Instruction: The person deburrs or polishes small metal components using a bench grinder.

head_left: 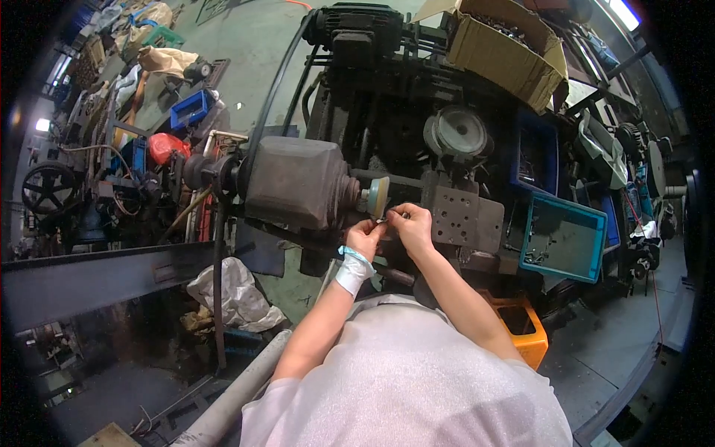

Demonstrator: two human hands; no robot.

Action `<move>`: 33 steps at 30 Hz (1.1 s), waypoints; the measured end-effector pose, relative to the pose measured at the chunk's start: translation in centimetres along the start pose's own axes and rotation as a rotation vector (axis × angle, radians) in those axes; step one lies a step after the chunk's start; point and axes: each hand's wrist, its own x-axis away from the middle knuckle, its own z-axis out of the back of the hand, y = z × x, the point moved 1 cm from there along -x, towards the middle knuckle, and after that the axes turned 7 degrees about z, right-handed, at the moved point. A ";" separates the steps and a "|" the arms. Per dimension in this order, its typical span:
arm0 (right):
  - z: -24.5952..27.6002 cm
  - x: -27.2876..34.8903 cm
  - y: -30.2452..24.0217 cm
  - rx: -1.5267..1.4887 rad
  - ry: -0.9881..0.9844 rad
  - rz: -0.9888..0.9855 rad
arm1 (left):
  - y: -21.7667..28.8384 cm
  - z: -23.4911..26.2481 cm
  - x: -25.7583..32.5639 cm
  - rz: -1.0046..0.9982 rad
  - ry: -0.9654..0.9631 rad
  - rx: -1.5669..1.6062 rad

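Note:
Both my hands meet just below a pale round polishing wheel on the spindle of a dark machine head. My left hand, with a white wrap and light blue band at its wrist, pinches a small metal piece. The fingers of my right hand close on the same piece from the other side. Most of the piece is hidden by the fingertips, so its shape cannot be made out. Whether it touches the wheel is unclear.
Right of my hands is a perforated metal plate. Beyond it a teal bin holds several small metal parts. A cardboard box of parts sits at the back. An orange stool stands at my right, a white sack at my left.

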 end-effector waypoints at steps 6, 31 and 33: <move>-0.5 -0.2 0.7 -0.085 0.019 -0.030 | 0.3 -0.2 0.1 -0.031 0.038 -0.032; 1.5 2.3 -0.5 -0.249 -0.122 -0.157 | -0.1 1.4 1.1 0.245 -0.306 0.211; 1.3 2.0 0.1 -0.197 -0.099 -0.098 | 0.4 1.1 1.5 0.171 -0.249 0.081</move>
